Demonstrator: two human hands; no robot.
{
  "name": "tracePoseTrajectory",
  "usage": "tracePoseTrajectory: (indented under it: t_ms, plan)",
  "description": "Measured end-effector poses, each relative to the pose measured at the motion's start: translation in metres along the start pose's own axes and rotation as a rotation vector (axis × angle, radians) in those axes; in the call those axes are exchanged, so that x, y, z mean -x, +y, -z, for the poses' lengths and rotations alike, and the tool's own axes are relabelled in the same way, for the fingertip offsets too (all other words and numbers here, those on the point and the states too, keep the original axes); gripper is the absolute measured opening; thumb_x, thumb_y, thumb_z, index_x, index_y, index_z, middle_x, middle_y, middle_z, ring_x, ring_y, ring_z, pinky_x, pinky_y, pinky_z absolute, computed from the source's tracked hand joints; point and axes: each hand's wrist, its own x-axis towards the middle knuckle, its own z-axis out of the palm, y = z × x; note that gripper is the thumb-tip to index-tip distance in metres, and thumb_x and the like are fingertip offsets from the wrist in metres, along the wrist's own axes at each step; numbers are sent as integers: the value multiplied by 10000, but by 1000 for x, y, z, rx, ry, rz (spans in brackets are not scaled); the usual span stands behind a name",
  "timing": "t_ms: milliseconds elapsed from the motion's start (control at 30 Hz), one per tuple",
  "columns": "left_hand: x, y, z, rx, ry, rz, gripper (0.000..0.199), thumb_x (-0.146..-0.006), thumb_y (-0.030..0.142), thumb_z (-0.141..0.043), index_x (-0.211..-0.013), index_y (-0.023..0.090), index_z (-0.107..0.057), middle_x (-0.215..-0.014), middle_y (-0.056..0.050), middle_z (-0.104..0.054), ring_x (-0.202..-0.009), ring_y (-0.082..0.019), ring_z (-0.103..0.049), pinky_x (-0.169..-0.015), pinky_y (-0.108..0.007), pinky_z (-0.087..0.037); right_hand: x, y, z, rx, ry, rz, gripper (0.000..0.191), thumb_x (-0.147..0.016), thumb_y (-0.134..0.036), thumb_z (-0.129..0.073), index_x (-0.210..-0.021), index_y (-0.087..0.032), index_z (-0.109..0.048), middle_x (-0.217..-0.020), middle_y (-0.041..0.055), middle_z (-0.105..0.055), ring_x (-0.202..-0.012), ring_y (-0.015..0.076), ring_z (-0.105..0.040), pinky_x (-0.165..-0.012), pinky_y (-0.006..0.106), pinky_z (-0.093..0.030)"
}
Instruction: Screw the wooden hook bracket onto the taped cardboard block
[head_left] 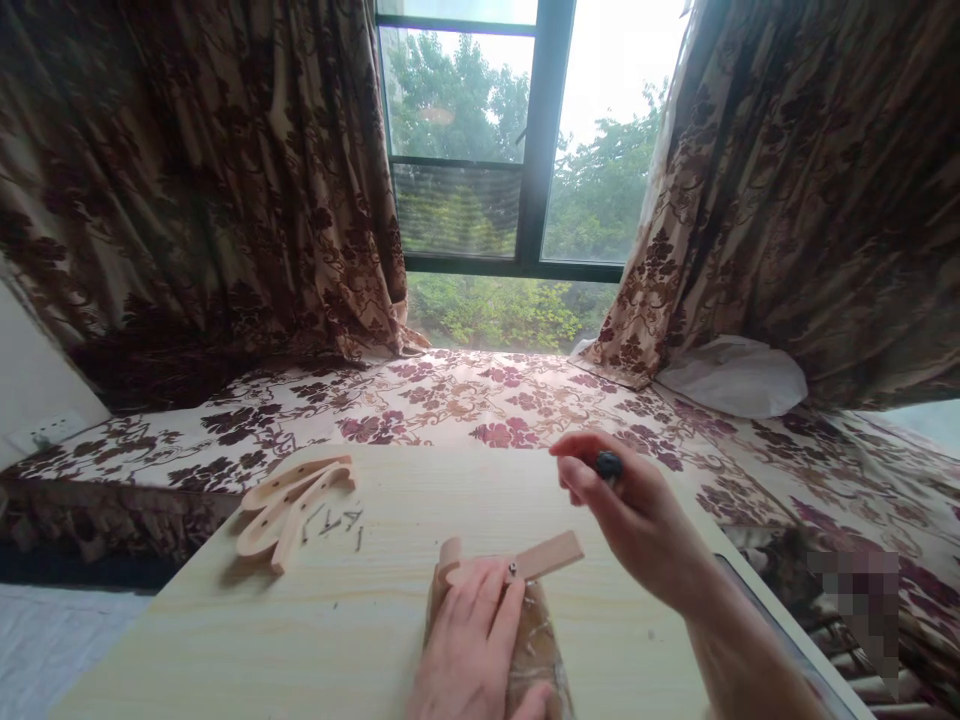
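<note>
My left hand [472,635] lies with its fingers stretched flat over a pale wooden piece [551,555], pressing it onto a brown, tape-covered block [536,640]. A small metal screw head [513,570] shows at the wood beside the fingertips. Raised to the right above the table, my right hand [619,490] is closed around a tool with a black handle [609,466]; only the handle's rounded end is visible, the rest hidden in the fingers. Several curved wooden pieces with holes [289,505] rest at the table's left. Loose screws [334,522] are scattered next to them.
The light wood table [225,640] stands against a ledge with a floral cover [450,400]. A dark flat object [765,620] lies along the table's right edge. Floral curtains [300,180] flank the window, and a white bag [739,378] sits on the ledge.
</note>
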Motion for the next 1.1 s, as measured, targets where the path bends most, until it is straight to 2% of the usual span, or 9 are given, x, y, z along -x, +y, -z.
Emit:
tracePoseTrajectory:
  t_ms: [67, 200, 400, 500, 667, 767, 867, 1000, 1100]
  plan:
    - [0, -2, -5, -83, 43, -25, 691, -748, 528, -628, -1291, 127, -478, -1290, -126, -566, -1162, -269, -540, -891, -365, -515, -14, -6, -12, 10, -124, 62, 220, -917, -378, -436, -817, -209, -535, -694, -22, -499, -638, 125, -453, -593, 245, -366]
    - [-4, -3, -10, -173, 149, -36, 676, -783, 652, -535, -1224, 139, -537, -1191, -104, -626, -1089, -247, -568, -846, -351, -498, -30, 2, -31, 196, -158, 73, 316, -914, -383, -424, -649, -214, -395, -607, -38, -424, -594, 121, -397, -563, 255, -294]
    - [-10, 0, -15, -222, 126, -11, 578, -832, 600, -499, -1228, 181, -539, -1102, -62, -646, -976, -225, -588, -823, -358, -487, -27, 18, -42, 311, -216, 26, 339, -876, -355, -453, -602, -215, -310, -533, -53, -349, -528, 109, -311, -530, 269, -205]
    - [-11, 1, -14, -233, 135, -16, 539, -854, 558, -489, -1231, 176, -537, -1101, -72, -637, -980, -227, -582, -823, -361, -484, -23, 21, -44, 389, -214, 50, 309, -851, -319, -471, -603, -214, -321, -526, -52, -351, -521, 108, -290, -536, 279, -183]
    - [-10, 1, -9, -182, 110, -21, 673, -814, 678, -474, -1270, 184, -508, -1148, -80, -620, -1035, -229, -567, -859, -352, -477, -23, 24, -47, 450, -160, 69, 298, -864, -341, -443, -617, -215, -334, -543, -36, -390, -527, 113, -295, -544, 284, -183]
    - [-9, 0, -9, -148, 95, -3, 675, -801, 679, -500, -1302, 228, -478, -1170, -62, -614, -1045, -227, -565, -855, -348, -474, -27, 29, -51, 482, -159, 49, 284, -864, -327, -444, -624, -215, -344, -551, -28, -415, -533, 116, -300, -546, 280, -193]
    - [-7, -1, -12, -146, 103, -14, 681, -795, 687, -500, -1284, 214, -497, -1165, -66, -614, -1056, -231, -551, -864, -353, -469, -30, 36, -57, 506, -166, 19, 266, -855, -316, -450, -629, -217, -352, -545, -25, -429, -529, 120, -298, -543, 274, -205]
    - [-5, -2, -17, -217, 105, -48, 638, -826, 646, -473, -1261, 180, -519, -1170, -77, -603, -1057, -235, -533, -877, -359, -458, -31, 41, -66, 523, -128, 21, 130, -861, -293, -435, -759, -214, -451, -609, 6, -543, -558, 143, -409, -552, 267, -233]
    - [-7, -2, -18, -235, 128, -47, 583, -850, 613, -454, -1234, 183, -540, -1133, -63, -622, -1028, -225, -534, -853, -346, -452, -30, 42, -75, 545, -132, 42, 133, -892, -285, -399, -876, -195, -494, -637, 36, -612, -573, 170, -502, -549, 271, -247]
